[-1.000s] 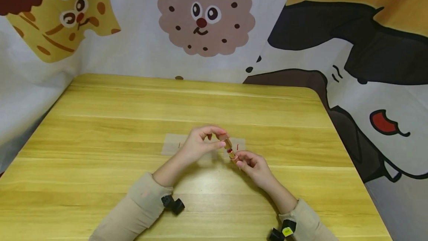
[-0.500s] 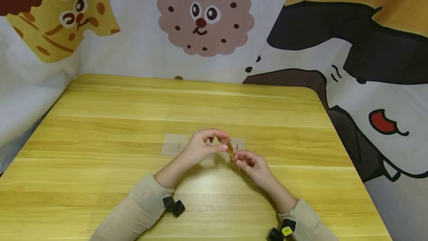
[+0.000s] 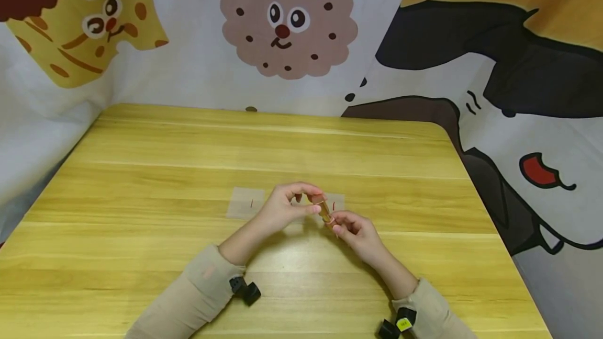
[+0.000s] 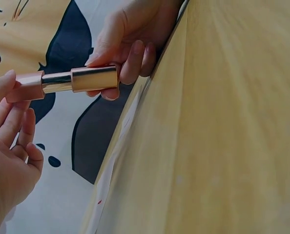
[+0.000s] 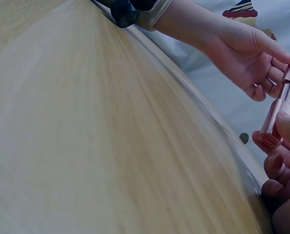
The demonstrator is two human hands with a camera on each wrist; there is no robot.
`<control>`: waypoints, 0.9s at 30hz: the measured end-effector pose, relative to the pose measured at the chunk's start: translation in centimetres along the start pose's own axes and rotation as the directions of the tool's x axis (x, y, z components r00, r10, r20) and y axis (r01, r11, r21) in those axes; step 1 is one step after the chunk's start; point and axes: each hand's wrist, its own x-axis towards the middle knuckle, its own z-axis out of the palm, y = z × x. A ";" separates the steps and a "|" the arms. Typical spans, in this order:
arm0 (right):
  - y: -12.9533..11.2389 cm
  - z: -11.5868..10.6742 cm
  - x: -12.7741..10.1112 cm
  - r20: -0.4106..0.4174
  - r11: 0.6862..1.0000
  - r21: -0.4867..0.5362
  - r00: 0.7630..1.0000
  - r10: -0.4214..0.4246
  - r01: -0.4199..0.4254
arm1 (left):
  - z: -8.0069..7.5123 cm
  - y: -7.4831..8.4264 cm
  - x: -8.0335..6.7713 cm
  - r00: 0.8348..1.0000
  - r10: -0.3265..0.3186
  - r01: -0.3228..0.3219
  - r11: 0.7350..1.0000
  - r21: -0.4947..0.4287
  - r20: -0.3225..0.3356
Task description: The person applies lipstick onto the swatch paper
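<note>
Both hands are pinching a gold lipstick (image 4: 67, 81) above the surface (image 3: 141, 198): left hand (image 3: 282, 207) gripping the cap, right hand (image 3: 358, 234) the base, seemingly closing; pressing fully home appears next.

We've got a lipstick tube (image 4: 72, 80) that looks like glossy gold metal with a matt pinkish cap, a smooth yellow wood-grain tabletop (image 3: 188, 150) with a faint sheen, a clear shiny tape patch (image 3: 245, 203) near its middle, soft beige cloth sleeves (image 3: 188, 297), and printed cloth backdrop (image 3: 198, 56) behind.
</note>
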 end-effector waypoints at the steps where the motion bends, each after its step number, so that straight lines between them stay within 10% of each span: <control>1: 0.0 0.0 0.0 -0.001 1.000 0.001 1.000 0.002 -0.002 | 0.0 -0.1 0.0 1.000 0.000 0.000 1.000 -0.001 0.001; 27: -0.3 0.0 0.0 0.002 1.000 -0.012 1.000 0.009 -0.009 | 0.5 -0.9 -0.2 0.999 -0.003 0.004 1.000 -0.011 0.051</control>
